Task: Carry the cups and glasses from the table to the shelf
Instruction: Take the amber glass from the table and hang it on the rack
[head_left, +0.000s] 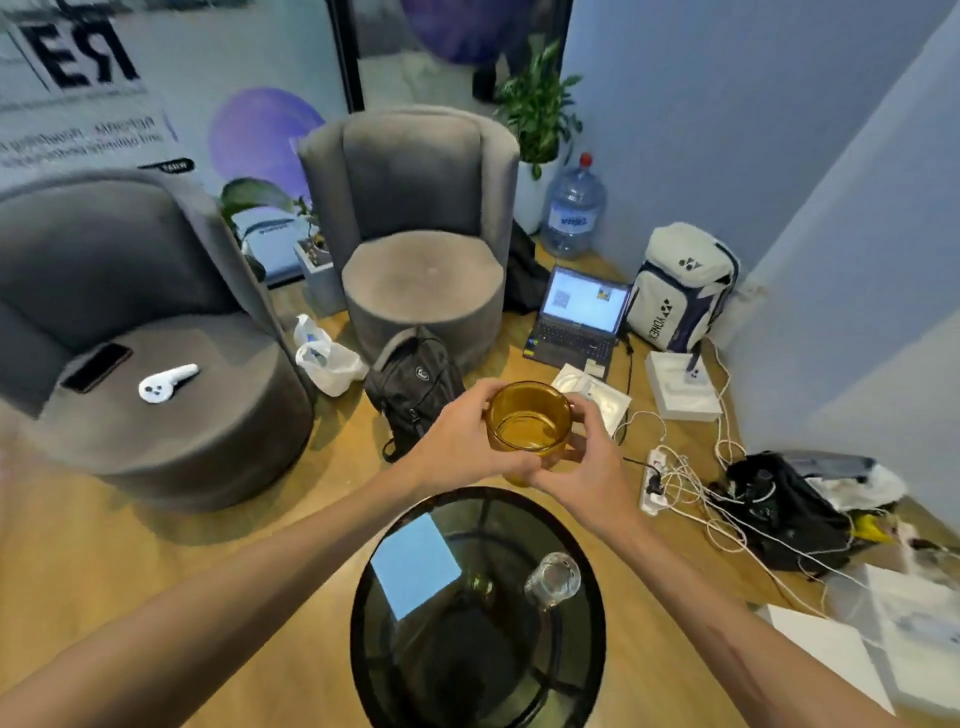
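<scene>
Holding the amber glass cup (529, 422) upright between left hand (462, 441) and right hand (587, 457), both wrapped around its sides, the person has it lifted past the far rim of the round black glass table (363, 613). Keeping it level and turning slowly seems wise. A clear glass (553, 577) waits on the table. No shelf shows. A black backpack (410, 384), power strip (655, 480) and grey armchair (156, 374) crowd the floor.

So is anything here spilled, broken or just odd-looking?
Nothing is spilled or broken. The amber glass is upright in both hands, and the clear glass stands on the round table. Oddest is the open laptop on the floor.
</scene>
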